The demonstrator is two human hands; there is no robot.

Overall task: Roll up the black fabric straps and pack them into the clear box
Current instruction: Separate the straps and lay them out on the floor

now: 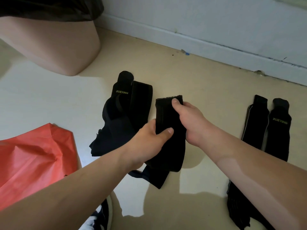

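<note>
Both hands hold one black fabric strap above the floor. My left hand grips its middle, thumb across the front. My right hand pinches its upper end, thumb on top. The strap's lower part hangs down to the floor. A heap of black straps, one lettered XUEYING, lies on the floor to the left of the held one. Two more black straps lie side by side at the right, running down behind my right forearm. No clear box is in view.
A red plastic bag lies at the lower left. A person's bare knee is at the upper left. A white baseboard and wall run along the back. A shoe shows at the bottom edge.
</note>
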